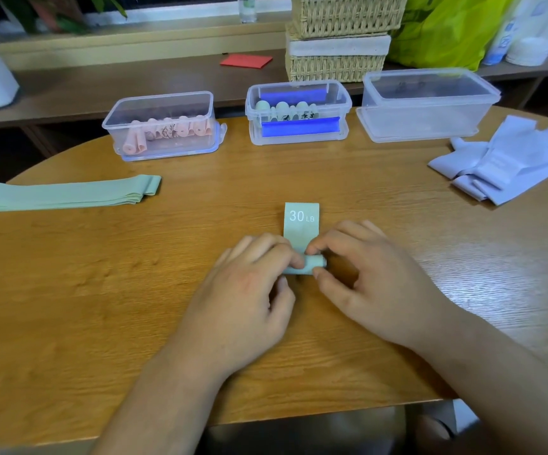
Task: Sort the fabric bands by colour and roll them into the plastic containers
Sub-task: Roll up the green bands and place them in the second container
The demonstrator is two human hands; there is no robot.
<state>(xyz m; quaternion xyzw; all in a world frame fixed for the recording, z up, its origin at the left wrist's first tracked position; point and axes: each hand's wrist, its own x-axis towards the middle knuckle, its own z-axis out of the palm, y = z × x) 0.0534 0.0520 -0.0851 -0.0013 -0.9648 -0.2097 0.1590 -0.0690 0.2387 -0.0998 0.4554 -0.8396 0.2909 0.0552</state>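
Both hands were working on one pale green fabric band printed "30 LB" (301, 224), which lay in the middle of the round wooden table (101, 290). Its near end was already rolled into a small tube, and its far end was flat on the wood. The left hand (252, 284) had its fingers curled and pinched the left end of the tube between thumb and forefinger. The right hand (374, 284) pinched the right end in the same way, its other fingers bent loosely above the table.

At the far left stood a clear plastic container (180, 147) with pink rolls (170, 129). The middle clear container with blue clips (298, 141) held pale green rolls (285, 110). A third, larger clear container (423, 119) stood at the far right. A flat stack of pale green bands (65, 193) lay at the left, and a loose heap of lavender bands (509, 162) at the right.
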